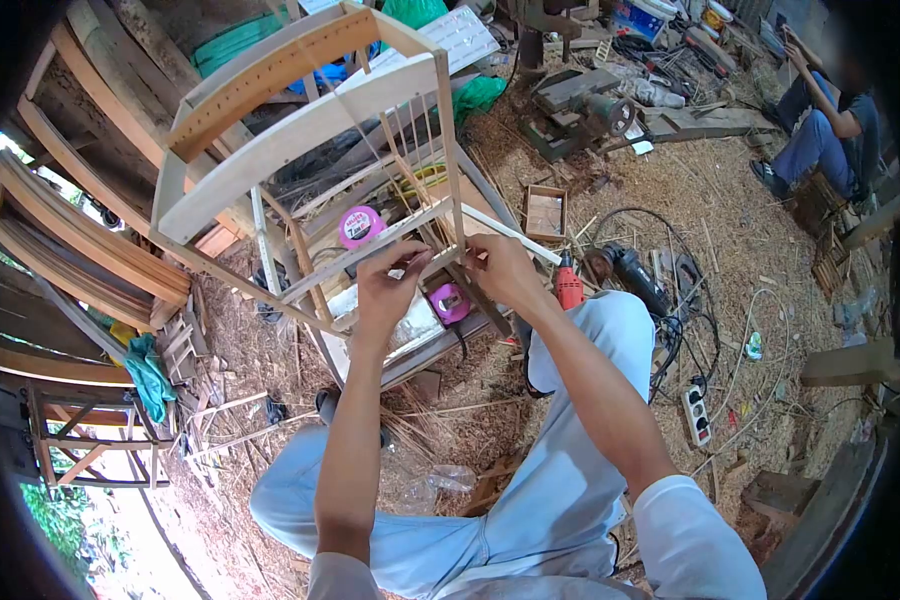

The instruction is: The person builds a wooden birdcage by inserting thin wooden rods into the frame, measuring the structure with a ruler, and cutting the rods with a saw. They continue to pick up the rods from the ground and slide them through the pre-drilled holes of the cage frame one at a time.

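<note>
A wooden frame (300,155) with curved rails and thin spindles stands tilted in front of me. My left hand (388,285) is at its lower rail, the fingers curled in a pinch; what they hold is too small to make out. On the other side of the corner, my right hand (510,272) has its fingers closed at the foot of the frame's upright post (450,150). Below the hands lies a pink and black tape measure (450,302). A round pink label or roll (361,227) shows behind the lower rail.
Right of the frame are a red-bodied power tool (568,285), an angle grinder (635,280) with cables, and a power strip (697,415). A small wooden box (545,213) sits farther back. Curved wooden parts (90,235) stack at left. Another person (820,130) sits at upper right. Shavings cover the floor.
</note>
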Demonstrator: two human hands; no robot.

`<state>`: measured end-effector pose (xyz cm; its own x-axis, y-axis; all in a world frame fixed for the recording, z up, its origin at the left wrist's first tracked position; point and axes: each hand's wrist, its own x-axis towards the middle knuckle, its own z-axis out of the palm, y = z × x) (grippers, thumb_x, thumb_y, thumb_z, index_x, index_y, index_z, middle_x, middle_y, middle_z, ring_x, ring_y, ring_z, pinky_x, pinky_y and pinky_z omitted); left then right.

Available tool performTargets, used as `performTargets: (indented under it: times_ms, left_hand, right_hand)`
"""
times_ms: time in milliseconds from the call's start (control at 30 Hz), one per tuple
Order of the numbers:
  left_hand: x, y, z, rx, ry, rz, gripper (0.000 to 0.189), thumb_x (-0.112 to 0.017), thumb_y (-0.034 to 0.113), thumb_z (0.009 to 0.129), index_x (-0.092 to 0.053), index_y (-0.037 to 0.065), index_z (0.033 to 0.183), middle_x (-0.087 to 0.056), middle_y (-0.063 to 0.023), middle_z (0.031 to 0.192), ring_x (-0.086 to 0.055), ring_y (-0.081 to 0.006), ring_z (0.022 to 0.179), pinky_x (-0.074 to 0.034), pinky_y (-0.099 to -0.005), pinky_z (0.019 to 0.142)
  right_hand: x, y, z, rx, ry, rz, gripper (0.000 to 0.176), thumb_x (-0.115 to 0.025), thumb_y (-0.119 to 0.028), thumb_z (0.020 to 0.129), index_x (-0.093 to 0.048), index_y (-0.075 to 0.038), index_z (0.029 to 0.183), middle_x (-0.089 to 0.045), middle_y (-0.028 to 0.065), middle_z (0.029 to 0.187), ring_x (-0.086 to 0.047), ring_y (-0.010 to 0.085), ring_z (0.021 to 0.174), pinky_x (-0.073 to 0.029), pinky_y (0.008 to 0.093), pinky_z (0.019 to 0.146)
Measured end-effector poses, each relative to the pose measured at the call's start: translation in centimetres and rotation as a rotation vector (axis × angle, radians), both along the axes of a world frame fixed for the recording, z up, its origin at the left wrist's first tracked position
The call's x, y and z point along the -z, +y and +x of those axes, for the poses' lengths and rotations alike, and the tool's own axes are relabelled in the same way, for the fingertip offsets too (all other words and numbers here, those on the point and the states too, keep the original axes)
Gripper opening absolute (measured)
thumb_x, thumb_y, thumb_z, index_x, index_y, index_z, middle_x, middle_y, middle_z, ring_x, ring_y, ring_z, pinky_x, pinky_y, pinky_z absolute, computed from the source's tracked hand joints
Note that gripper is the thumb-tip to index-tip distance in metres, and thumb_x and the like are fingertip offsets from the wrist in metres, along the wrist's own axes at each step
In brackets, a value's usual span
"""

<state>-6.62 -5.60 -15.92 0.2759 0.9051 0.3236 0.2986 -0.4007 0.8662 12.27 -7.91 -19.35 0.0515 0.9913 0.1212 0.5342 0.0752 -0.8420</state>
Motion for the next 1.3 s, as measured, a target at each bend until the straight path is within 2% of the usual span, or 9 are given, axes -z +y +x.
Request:
performTargets:
  times_ms: [300, 433, 500, 533, 933, 1000, 1300]
  left_hand:
    - [0.1, -0.1, 0.3, -0.020, 0.063, 0.002, 0.015, -0.070, 0.003, 0.082, -0.071, 0.003, 0.097, -0.071, -0.0052, 0.089, -0.064, -0.0105, 0.080, -0.052, -0.0252, 0.073]
    - [0.0, 0.0, 0.4, 0.006, 0.012, 0.012, 0.014, -0.070, 0.003, 0.082, -0.070, 0.002, 0.096, -0.071, -0.0052, 0.089, -0.063, -0.0102, 0.079, -0.051, -0.0251, 0.072]
    - [0.1, 0.1, 0.4, 0.014, 0.002, 0.038, 0.012, -0.070, 0.003, 0.082, -0.070, 0.003, 0.095, -0.070, -0.0052, 0.089, -0.063, -0.0105, 0.079, -0.051, -0.0252, 0.072]
    - [0.2, 0.1, 0.4, 0.014, 0.002, 0.037, 0.012, -0.070, 0.003, 0.082, -0.070, 0.003, 0.095, -0.070, -0.0052, 0.089, -0.063, -0.0105, 0.079, -0.051, -0.0252, 0.072]
    - [0.6, 0.2, 0.2, -0.005, 0.042, 0.024, 0.011, -0.069, 0.002, 0.082, -0.071, 0.002, 0.093, -0.070, -0.0052, 0.086, -0.064, -0.0112, 0.081, -0.052, -0.0266, 0.076]
    - [0.6, 0.1, 0.4, -0.006, 0.017, 0.010, 0.012, -0.069, 0.001, 0.082, -0.071, 0.001, 0.093, -0.070, -0.0052, 0.086, -0.063, -0.0112, 0.082, -0.052, -0.0268, 0.077]
    - [0.4, 0.0, 0.4, 0.000, 0.040, 0.009, 0.012, -0.069, 0.003, 0.082, -0.071, 0.001, 0.094, -0.070, -0.0060, 0.086, -0.063, -0.0125, 0.079, -0.052, -0.0269, 0.074]
  right_hand:
    - [0.8, 0.2, 0.0, -0.005, -0.026, 0.017, 0.032, -0.060, 0.001, 0.070, -0.067, 0.000, 0.102, -0.066, 0.0249, 0.085, -0.064, 0.0408, 0.084, -0.051, 0.0475, 0.074]
    - [1.0, 0.2, -0.1, 0.003, -0.034, 0.009, 0.032, -0.061, 0.001, 0.070, -0.066, 0.000, 0.102, -0.066, 0.0248, 0.086, -0.064, 0.0406, 0.085, -0.051, 0.0475, 0.074]
    - [1.1, 0.2, -0.1, 0.014, -0.094, 0.050, 0.025, -0.063, -0.003, 0.077, -0.067, 0.000, 0.102, -0.068, 0.0211, 0.088, -0.067, 0.0314, 0.077, -0.051, 0.0381, 0.070]
    - [1.1, 0.2, -0.1, 0.013, -0.094, 0.049, 0.025, -0.063, -0.003, 0.077, -0.067, 0.000, 0.102, -0.068, 0.0211, 0.088, -0.067, 0.0314, 0.077, -0.051, 0.0381, 0.070]
    - [0.7, 0.0, -0.2, 0.008, -0.079, 0.095, 0.018, -0.063, -0.004, 0.078, -0.066, 0.003, 0.094, -0.066, 0.0226, 0.080, -0.064, 0.0359, 0.072, -0.049, 0.0414, 0.066]
    - [0.5, 0.1, -0.1, -0.014, -0.026, 0.034, 0.026, -0.062, -0.001, 0.069, -0.065, 0.001, 0.095, -0.065, 0.0233, 0.083, -0.063, 0.0413, 0.083, -0.050, 0.0482, 0.074]
    - [0.3, -0.2, -0.2, -0.008, -0.046, 0.048, 0.025, -0.060, 0.001, 0.070, -0.065, 0.001, 0.095, -0.066, 0.0216, 0.082, -0.064, 0.0402, 0.081, -0.050, 0.0480, 0.073]
